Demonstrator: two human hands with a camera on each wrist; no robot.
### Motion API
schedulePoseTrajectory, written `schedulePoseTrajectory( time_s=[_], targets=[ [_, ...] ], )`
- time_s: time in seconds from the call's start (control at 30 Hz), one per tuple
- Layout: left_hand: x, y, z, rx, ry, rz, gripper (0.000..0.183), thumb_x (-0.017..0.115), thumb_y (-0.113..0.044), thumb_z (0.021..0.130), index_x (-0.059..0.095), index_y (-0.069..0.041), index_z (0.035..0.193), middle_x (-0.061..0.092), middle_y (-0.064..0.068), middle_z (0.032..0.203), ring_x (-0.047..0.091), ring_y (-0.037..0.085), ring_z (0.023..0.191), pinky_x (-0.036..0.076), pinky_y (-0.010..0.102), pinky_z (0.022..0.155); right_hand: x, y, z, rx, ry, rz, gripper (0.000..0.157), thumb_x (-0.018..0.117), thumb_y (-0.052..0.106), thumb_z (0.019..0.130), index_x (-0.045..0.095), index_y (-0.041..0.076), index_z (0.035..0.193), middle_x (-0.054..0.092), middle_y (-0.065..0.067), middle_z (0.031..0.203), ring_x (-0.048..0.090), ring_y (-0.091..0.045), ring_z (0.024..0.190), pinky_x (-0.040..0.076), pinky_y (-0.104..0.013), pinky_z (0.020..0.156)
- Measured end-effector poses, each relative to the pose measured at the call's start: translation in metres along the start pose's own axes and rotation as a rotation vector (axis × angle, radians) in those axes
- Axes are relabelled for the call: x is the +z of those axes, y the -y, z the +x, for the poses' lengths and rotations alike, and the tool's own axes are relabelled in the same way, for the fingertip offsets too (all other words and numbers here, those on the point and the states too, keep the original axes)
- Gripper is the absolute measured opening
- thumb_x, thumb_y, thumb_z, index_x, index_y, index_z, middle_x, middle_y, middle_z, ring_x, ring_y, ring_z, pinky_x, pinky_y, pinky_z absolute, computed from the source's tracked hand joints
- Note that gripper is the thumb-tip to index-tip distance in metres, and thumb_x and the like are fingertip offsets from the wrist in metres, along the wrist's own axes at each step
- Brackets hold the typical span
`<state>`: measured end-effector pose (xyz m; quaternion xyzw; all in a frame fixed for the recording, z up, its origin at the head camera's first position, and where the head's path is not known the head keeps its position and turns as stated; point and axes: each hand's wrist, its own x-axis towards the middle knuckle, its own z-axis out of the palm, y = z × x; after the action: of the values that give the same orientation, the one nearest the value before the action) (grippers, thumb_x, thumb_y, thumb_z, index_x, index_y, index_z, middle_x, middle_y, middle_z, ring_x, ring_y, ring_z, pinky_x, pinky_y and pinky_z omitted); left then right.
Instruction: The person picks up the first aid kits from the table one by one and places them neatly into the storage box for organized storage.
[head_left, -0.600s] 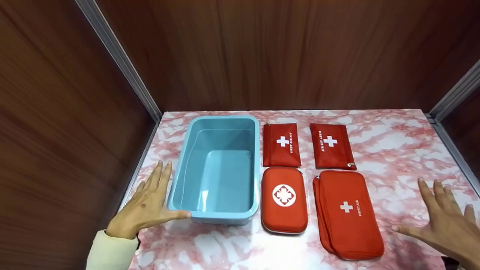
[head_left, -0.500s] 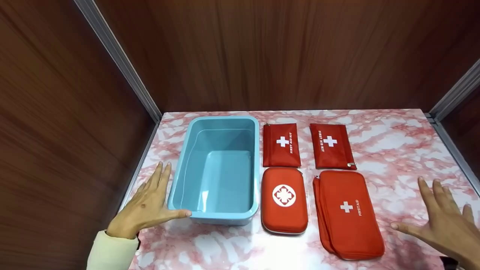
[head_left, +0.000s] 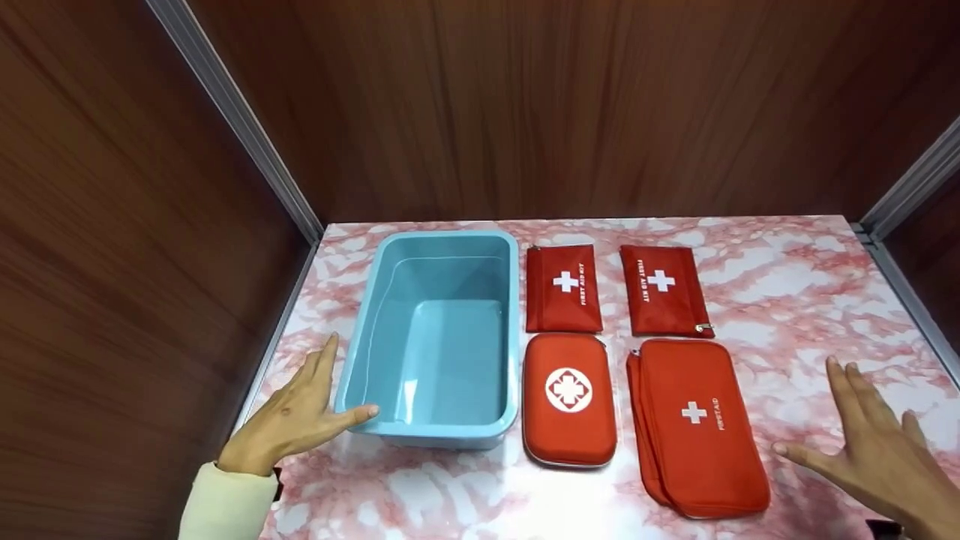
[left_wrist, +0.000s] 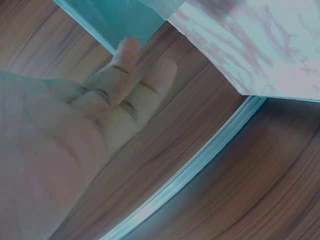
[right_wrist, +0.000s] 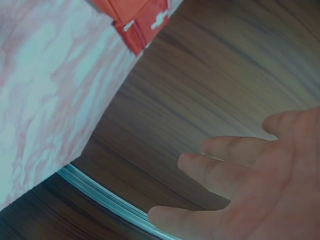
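Observation:
In the head view a light blue plastic bin (head_left: 431,430) stands on the left of the marbled table. My left hand (head_left: 289,416) is at its near left corner, fingers extended and thumb spread toward the rim; whether it touches, I cannot tell. To the right of the bin lie two flat red first aid pouches, a left pouch (head_left: 544,300) and a right pouch (head_left: 679,319). Nearer me are a red hard case (head_left: 568,441) with a round white emblem and a larger red first aid case (head_left: 709,465). My right hand (head_left: 874,454) hovers right of the larger case, fingers spread, holding nothing.
The pink and white marbled table (head_left: 795,292) ends at a dark wooden back panel (head_left: 555,112). Another wooden panel (head_left: 135,262) rises on the left. Metal rails (head_left: 247,112) run along the corners.
My right hand has shifted slightly left, toward the larger first aid case. The left hand's fingers have turned and dipped a little. The bin and red kits stay where they were.

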<state>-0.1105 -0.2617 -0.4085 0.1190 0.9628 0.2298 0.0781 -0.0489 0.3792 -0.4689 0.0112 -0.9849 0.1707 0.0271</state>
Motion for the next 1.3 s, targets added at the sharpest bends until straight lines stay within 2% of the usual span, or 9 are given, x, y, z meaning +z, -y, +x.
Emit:
schedulePoseTrajectory(
  time_s=[0.13, 0.4, 0.67, 0.83, 1.0, 1.17, 1.3],
  targets=[
    [0.004, 0.002, 0.002, -0.022, 0.014, -0.019, 0.112, 0.061, -0.067, 0.086, 0.007, 0.0, 0.158, 0.019, 0.029, 0.159, 0.022, 0.047, 0.144, 0.029, 0.066, 0.107, 0.004, 0.0, 0.0, 0.006, 0.018, 0.025, 0.121, 0.074, 0.052, 0.082, -0.008, 0.01, 0.159, 0.01, -0.039, 0.155, 0.012, -0.06, 0.138, -0.007, -0.081, 0.098],
    [0.012, 0.007, 0.006, -0.023, 0.029, -0.075, 0.106, 0.06, -0.062, 0.09, 0.007, 0.0, 0.159, 0.013, 0.024, 0.162, 0.02, 0.044, 0.146, 0.026, 0.063, 0.11, 0.007, 0.003, 0.0, 0.025, 0.068, 0.054, 0.119, 0.074, 0.051, 0.084, -0.009, 0.008, 0.159, 0.012, -0.039, 0.155, 0.017, -0.063, 0.134, -0.007, -0.081, 0.097],
    [0.022, 0.011, 0.009, -0.01, 0.009, -0.1, 0.104, 0.055, -0.062, 0.093, 0.006, 0.0, 0.158, 0.014, 0.024, 0.162, 0.023, 0.042, 0.146, 0.026, 0.061, 0.111, 0.008, 0.007, 0.004, 0.08, 0.155, 0.059, 0.122, 0.07, 0.056, 0.086, -0.016, 0.007, 0.157, 0.023, -0.049, 0.143, 0.023, -0.068, 0.127, -0.006, -0.082, 0.095],
    [0.025, 0.013, 0.01, -0.02, 0.009, -0.114, 0.101, 0.051, -0.063, 0.095, 0.005, -0.001, 0.159, 0.014, 0.024, 0.162, 0.022, 0.041, 0.146, 0.025, 0.061, 0.112, 0.011, 0.009, 0.006, 0.08, 0.173, 0.085, 0.123, 0.07, 0.055, 0.086, -0.017, 0.007, 0.156, 0.028, -0.049, 0.14, 0.024, -0.069, 0.126, -0.006, -0.082, 0.096],
    [0.029, 0.016, 0.012, -0.025, 0.015, -0.167, 0.097, 0.047, -0.061, 0.097, 0.003, 0.0, 0.158, 0.009, 0.021, 0.164, 0.016, 0.039, 0.148, 0.018, 0.058, 0.115, 0.019, 0.009, 0.005, 0.062, 0.163, 0.118, 0.122, 0.072, 0.052, 0.086, -0.018, 0.006, 0.156, 0.032, -0.047, 0.14, 0.026, -0.069, 0.124, -0.003, -0.082, 0.097],
    [0.033, 0.019, 0.013, -0.027, 0.009, -0.211, 0.094, 0.044, -0.059, 0.099, 0.002, 0.001, 0.158, 0.006, 0.02, 0.164, 0.012, 0.038, 0.149, 0.014, 0.058, 0.116, 0.027, 0.008, 0.001, 0.047, 0.159, 0.138, 0.12, 0.073, 0.049, 0.086, -0.013, 0.003, 0.156, 0.033, -0.047, 0.139, 0.03, -0.069, 0.122, 0.007, -0.083, 0.096],
    [0.035, 0.02, 0.013, -0.026, -0.008, -0.231, 0.091, 0.043, -0.058, 0.1, 0.002, -0.001, 0.159, 0.007, 0.02, 0.164, 0.012, 0.038, 0.149, 0.014, 0.058, 0.116, 0.031, 0.008, 0.004, 0.042, 0.158, 0.14, 0.12, 0.074, 0.049, 0.086, -0.012, 0.004, 0.157, 0.032, -0.047, 0.141, 0.032, -0.07, 0.121, 0.019, -0.082, 0.092]
  ],
)
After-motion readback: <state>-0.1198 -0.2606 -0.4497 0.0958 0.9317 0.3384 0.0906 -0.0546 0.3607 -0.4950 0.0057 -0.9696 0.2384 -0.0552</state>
